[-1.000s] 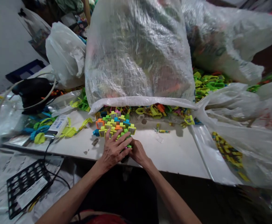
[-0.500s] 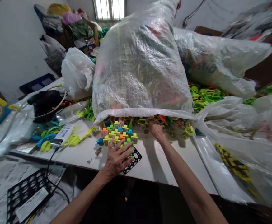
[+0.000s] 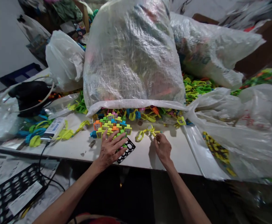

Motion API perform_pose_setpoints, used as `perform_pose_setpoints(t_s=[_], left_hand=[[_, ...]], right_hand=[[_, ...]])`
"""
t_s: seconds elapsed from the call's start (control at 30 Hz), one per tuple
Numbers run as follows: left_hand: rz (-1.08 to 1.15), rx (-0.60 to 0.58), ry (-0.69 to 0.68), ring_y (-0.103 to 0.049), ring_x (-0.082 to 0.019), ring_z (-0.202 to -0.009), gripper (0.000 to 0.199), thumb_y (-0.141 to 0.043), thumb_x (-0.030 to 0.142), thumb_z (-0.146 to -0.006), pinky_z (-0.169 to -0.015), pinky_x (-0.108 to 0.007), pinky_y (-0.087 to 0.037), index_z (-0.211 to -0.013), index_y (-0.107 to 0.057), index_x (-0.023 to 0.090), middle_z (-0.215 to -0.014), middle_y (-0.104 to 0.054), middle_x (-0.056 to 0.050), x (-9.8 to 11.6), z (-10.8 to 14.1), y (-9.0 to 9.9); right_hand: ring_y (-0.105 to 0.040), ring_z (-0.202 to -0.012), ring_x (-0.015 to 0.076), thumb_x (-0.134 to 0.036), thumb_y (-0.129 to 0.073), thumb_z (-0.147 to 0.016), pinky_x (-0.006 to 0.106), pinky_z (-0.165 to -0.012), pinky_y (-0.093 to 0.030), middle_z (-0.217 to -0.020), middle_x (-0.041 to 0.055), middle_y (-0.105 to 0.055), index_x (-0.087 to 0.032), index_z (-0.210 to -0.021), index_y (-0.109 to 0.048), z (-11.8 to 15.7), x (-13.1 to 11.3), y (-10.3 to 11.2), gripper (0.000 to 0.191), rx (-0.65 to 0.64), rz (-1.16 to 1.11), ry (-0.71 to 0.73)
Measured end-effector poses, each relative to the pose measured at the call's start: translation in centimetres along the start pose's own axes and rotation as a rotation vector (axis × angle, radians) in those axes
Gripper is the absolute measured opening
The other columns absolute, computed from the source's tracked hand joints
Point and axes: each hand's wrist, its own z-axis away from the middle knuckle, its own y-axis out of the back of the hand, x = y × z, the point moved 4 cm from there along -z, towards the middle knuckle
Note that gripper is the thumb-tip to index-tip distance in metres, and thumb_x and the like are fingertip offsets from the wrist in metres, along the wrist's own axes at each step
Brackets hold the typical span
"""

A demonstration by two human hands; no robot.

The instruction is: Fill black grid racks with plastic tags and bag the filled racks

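Observation:
My left hand (image 3: 110,150) lies with fingers spread over a black perforated tray (image 3: 129,150). Square-faced plastic pieces, apparently toy watches (image 3: 111,125), crowd the tray in yellow, orange, green and blue. To the right, the fingertips of my right hand (image 3: 163,148) are pinched at the end of a yellow toy watch (image 3: 151,130) just above the white table. A yellow loop strap (image 3: 140,136) is beside it, and I cannot tell whether the two are joined. Behind both hands, a heap of coloured straps (image 3: 147,115) shows under the edge of a big plastic sack.
The bulging translucent sack (image 3: 133,59) fills the back of the table (image 3: 140,157). A clear bag (image 3: 248,130) with yellow pieces spreads at right. At left are a white box-like device (image 3: 54,128) with a black cable, loose straps (image 3: 66,133) and another black tray (image 3: 19,189).
My right hand has drawn back from the heap under the sack, bringing yellow toy watch pieces toward me. My left hand stays on the tray. The view has tilted downward.

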Motion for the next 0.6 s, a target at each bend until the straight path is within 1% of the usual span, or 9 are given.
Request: perform_pose_setpoints(t_s=[0.07, 0.13, 0.2, 0.3, 0.37, 0.43, 0.47, 0.53, 0.6], left_hand=[[0.001, -0.004, -0.006, -0.056, -0.024, -0.117, 0.027, -0.06, 0.03, -0.086, -0.114, -0.052, -0.015, -0.114, -0.061, 0.027, -0.117, -0.067, -0.003, -0.1, 0.0, 0.1], [-0.003, -0.004, -0.018, -0.057, -0.024, -0.116, 0.029, -0.061, 0.03, -0.086, -0.114, -0.052, -0.016, -0.115, -0.06, 0.028, -0.117, -0.067, -0.003, -0.2, 0.0, 0.1], [-0.007, -0.006, -0.03, -0.057, -0.024, -0.116, 0.029, -0.061, 0.03, -0.086, -0.114, -0.052, -0.016, -0.115, -0.06, 0.029, -0.116, -0.068, -0.003, -0.2, 0.0, -0.1], [-0.007, -0.009, -0.03, -0.058, -0.024, -0.114, 0.028, -0.061, 0.031, -0.086, -0.114, -0.052, -0.017, -0.114, -0.06, 0.029, -0.115, -0.068, -0.002, -0.1, -0.2, -0.4], [-0.016, -0.01, -0.02, -0.058, -0.024, -0.114, 0.026, -0.06, 0.032, -0.086, -0.113, -0.053, -0.018, -0.112, -0.061, 0.029, -0.114, -0.069, -0.002, -0.1, -0.2, -0.5], [-0.034, -0.022, -0.01, -0.057, -0.024, -0.115, 0.025, -0.059, 0.033, -0.087, -0.113, -0.053, -0.018, -0.111, -0.061, 0.028, -0.114, -0.069, -0.003, -0.3, 0.0, -0.2], [-0.039, -0.035, -0.007, -0.057, -0.024, -0.116, 0.025, -0.059, 0.033, -0.087, -0.113, -0.053, -0.019, -0.112, -0.06, 0.028, -0.115, -0.068, -0.003, -0.4, 0.2, 0.0], [-0.026, -0.049, -0.006, -0.055, -0.025, -0.117, 0.027, -0.059, 0.031, -0.087, -0.113, -0.054, -0.018, -0.114, -0.059, 0.028, -0.116, -0.068, -0.003, -0.6, 0.5, 0.6], [0.054, -0.063, -0.003, -0.053, -0.025, -0.119, 0.03, -0.059, 0.029, -0.087, -0.112, -0.054, -0.02, -0.117, -0.058, 0.029, -0.119, -0.066, -0.004, -0.4, 0.2, 0.5]], right_hand=[[-0.062, -0.084, 0.0207, -0.02, -0.049, -0.08, 0.028, -0.069, -0.042, -0.085, 0.007, -0.068, -0.016, -0.096, -0.063, -0.2, 0.9, 0.3, 0.022, -0.087, 0.05, -0.092], [-0.062, -0.081, 0.0203, -0.02, -0.05, -0.077, 0.027, -0.067, -0.041, -0.081, 0.0082, -0.068, -0.017, -0.081, -0.065, -0.9, 1.0, 0.7, 0.015, -0.193, 0.106, -0.133], [-0.062, -0.076, 0.0194, -0.021, -0.051, -0.074, 0.026, -0.064, -0.04, -0.076, 0.0074, -0.067, -0.017, -0.068, -0.062, -1.6, 0.7, 1.3, 0.013, -0.238, 0.039, -0.164], [-0.059, -0.063, 0.0172, -0.025, -0.056, -0.066, 0.026, -0.057, -0.042, -0.063, 0.0015, -0.062, -0.018, -0.064, -0.057, -1.5, -0.6, 1.2, 0.008, -0.263, -0.333, -0.235], [-0.055, -0.054, 0.0154, -0.026, -0.059, -0.059, 0.026, -0.053, -0.043, -0.056, -0.0018, -0.057, -0.018, -0.062, -0.055, -0.5, -2.1, -0.2, 0.01, -0.36, -0.626, -0.295], [-0.053, -0.052, 0.0142, -0.025, -0.063, -0.052, 0.026, -0.053, -0.045, -0.055, -0.003, -0.055, -0.018, -0.061, -0.054, 0.7, -4.1, -2.2, 0.015, -0.475, -0.867, -0.326], [-0.053, -0.054, 0.014, -0.024, -0.064, -0.049, 0.026, -0.054, -0.046, -0.057, -0.003, -0.056, -0.018, -0.061, -0.054, 1.1, -5.2, -3.1, 0.017, -0.51, -0.959, -0.322], [-0.054, -0.059, 0.0143, -0.023, -0.066, -0.046, 0.027, -0.06, -0.047, -0.062, -0.0025, -0.059, -0.018, -0.063, -0.056, 1.7, -7.3, -4.2, 0.02, -0.53, -1.063, -0.299], [-0.056, -0.066, 0.0157, -0.023, -0.065, -0.047, 0.029, -0.068, -0.049, -0.066, -0.0027, -0.061, -0.02, -0.065, -0.058, 2.0, -9.0, -4.3, 0.02, -0.521, -1.068, -0.275]])
